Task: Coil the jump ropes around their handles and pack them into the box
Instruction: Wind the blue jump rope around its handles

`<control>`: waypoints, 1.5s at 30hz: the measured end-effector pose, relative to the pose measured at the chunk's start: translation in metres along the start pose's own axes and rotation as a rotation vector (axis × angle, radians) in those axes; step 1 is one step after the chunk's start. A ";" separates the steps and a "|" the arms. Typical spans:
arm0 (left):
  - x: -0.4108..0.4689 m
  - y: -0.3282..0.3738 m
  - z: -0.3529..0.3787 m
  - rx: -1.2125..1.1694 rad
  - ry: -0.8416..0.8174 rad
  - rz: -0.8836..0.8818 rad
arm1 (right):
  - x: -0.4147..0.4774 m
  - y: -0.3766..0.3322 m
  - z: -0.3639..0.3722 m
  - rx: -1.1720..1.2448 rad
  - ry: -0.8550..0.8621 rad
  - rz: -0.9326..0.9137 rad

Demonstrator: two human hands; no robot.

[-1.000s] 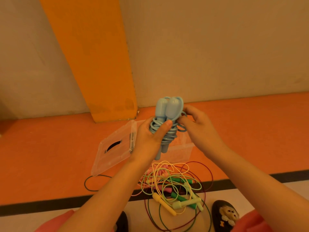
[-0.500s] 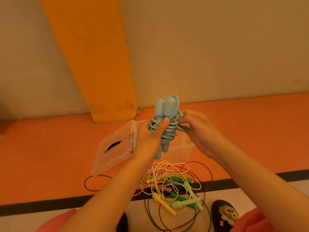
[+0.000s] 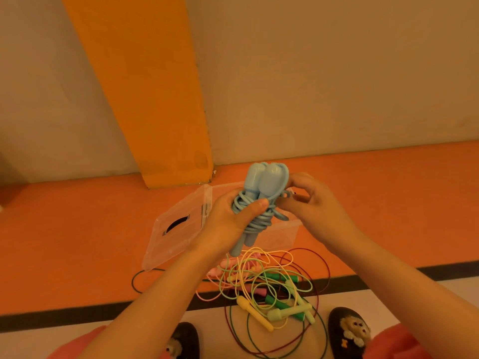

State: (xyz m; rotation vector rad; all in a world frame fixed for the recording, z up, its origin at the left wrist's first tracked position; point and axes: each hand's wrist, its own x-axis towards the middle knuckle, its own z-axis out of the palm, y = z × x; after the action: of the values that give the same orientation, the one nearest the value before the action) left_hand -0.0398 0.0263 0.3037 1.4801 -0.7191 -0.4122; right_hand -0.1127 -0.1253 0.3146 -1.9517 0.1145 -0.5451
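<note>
Rope in light blue (image 3: 255, 216) is wound round its two blue handles (image 3: 264, 182), and the bundle is up in the air in front of the person, above the clear box (image 3: 282, 233). The left hand (image 3: 225, 224) holds the bundle round its middle, with the thumb pressed across the loops. The right hand (image 3: 316, 206) pinches the last loose bit of rope at the side of the bundle, fingers curled in close. I think this one is nearly done and the end needs tucking in.

The bundle looks light. The handles look hard and smooth, so they could slide past each other. The cord looks soft and springy, so the loops may pop loose if the thumb lets go. The best place to hold is the middle, right over the loops, squeezing both handles together.

The box sits open on the orange floor (image 3: 77, 229), its lid (image 3: 178, 229) lying flat to the left. More ropes (image 3: 267, 283), pink, yellow and green, lie in a messy heap near the person's slippers (image 3: 350, 330).

I can read no words or brand names on anything
</note>
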 end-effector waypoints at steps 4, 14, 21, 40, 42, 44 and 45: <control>0.001 -0.001 0.003 -0.058 0.013 -0.082 | -0.007 0.000 0.004 -0.160 0.110 -0.068; -0.002 0.008 0.010 -0.324 -0.125 -0.235 | -0.007 -0.007 -0.006 -0.027 0.044 -0.074; -0.002 0.009 0.016 -0.327 -0.101 -0.226 | -0.007 -0.016 -0.007 0.281 -0.076 0.077; -0.004 0.017 0.011 -0.355 -0.180 -0.301 | -0.014 -0.011 -0.004 0.002 0.055 -0.085; -0.004 0.016 0.011 -0.343 -0.171 -0.312 | -0.013 -0.009 -0.004 -0.068 0.092 -0.101; -0.003 0.014 0.010 -0.326 -0.174 -0.315 | -0.014 -0.008 -0.002 -0.120 0.139 -0.140; -0.003 0.014 0.010 -0.320 -0.179 -0.316 | -0.016 -0.007 -0.001 -0.146 0.162 -0.169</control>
State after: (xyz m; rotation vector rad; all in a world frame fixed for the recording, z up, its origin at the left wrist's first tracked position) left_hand -0.0512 0.0218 0.3158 1.2620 -0.5279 -0.8693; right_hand -0.1283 -0.1183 0.3164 -2.0682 0.0940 -0.8273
